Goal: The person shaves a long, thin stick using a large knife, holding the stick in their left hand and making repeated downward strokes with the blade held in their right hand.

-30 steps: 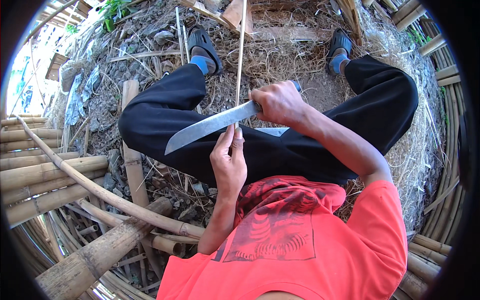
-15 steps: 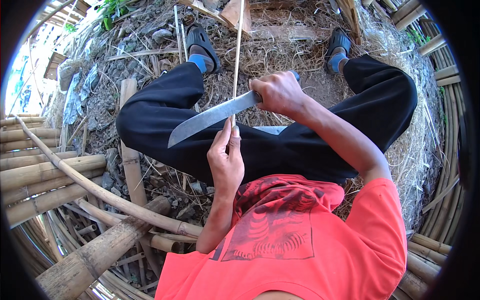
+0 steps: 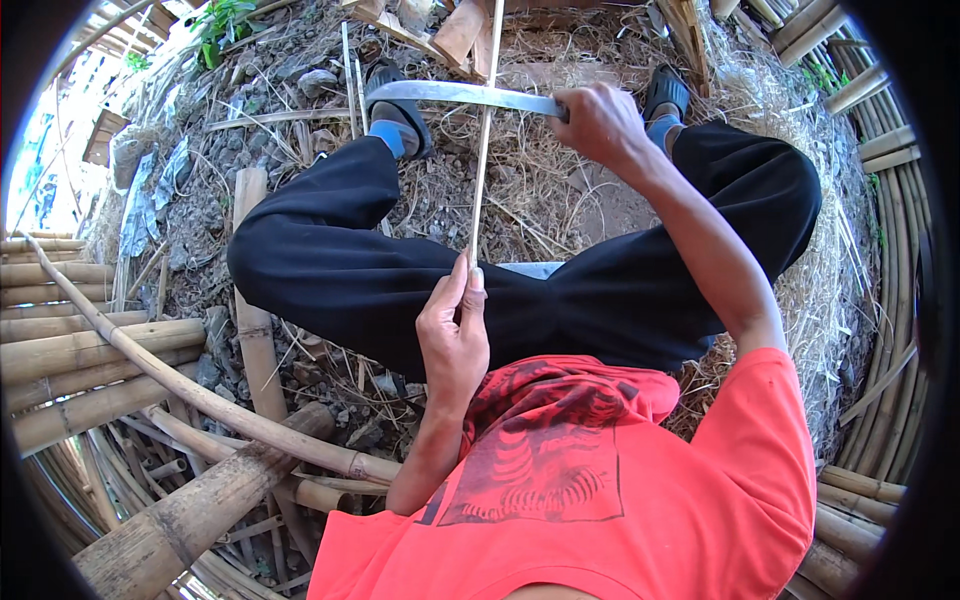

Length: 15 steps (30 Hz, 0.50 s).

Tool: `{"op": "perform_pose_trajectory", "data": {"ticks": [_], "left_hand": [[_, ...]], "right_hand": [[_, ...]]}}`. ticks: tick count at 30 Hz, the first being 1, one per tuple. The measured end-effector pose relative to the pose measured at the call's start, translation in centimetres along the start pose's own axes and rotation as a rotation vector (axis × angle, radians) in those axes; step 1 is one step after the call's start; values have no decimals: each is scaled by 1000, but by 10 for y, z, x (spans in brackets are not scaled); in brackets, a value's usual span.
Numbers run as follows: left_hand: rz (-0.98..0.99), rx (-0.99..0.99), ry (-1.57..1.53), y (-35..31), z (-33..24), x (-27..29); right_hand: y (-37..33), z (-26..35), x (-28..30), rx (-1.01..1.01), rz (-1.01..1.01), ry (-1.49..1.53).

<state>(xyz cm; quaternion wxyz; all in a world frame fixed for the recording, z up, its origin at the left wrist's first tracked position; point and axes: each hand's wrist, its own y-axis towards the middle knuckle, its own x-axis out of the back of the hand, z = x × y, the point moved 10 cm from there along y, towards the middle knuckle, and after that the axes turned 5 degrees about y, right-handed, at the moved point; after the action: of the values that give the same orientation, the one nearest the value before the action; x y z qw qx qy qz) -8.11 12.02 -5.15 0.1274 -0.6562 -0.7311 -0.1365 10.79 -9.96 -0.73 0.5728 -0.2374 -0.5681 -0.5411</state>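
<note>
Between the thumb and fingers of my left hand [image 3: 455, 335] is pinched the near end of a thin bamboo strip [image 3: 483, 185], which runs away from me past the top of the view. My right hand [image 3: 603, 128] is closed round the handle of a machete [image 3: 450, 93], the handle mostly hidden by my fingers. The long curved blade points left and crosses the strip well beyond my left hand, between my two feet. Whether the blade's edge touches the strip, I cannot tell.
Thin shavings [image 3: 560, 65] and stones cover the ground between my sandals. Bamboo poles [image 3: 100, 350] are stacked at the left, with a thick pole [image 3: 200, 500] at the lower left. More poles [image 3: 895, 300] line the right side. Split pieces [image 3: 462, 38] lie at the far middle.
My right hand has moved the machete away from me along the strip, from just above my left hand to far beyond it. My left hand has stayed nearly in place.
</note>
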Motion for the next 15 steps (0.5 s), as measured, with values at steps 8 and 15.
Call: {"op": "perform_pose_trajectory", "data": {"ticks": [8, 15], "left_hand": [[42, 184, -139, 0, 10, -3], [49, 90, -63, -2, -3, -4]], "right_hand": [[-47, 101, -15, 241, 243, 85], [5, 15, -6, 13, 107, 86]]}}
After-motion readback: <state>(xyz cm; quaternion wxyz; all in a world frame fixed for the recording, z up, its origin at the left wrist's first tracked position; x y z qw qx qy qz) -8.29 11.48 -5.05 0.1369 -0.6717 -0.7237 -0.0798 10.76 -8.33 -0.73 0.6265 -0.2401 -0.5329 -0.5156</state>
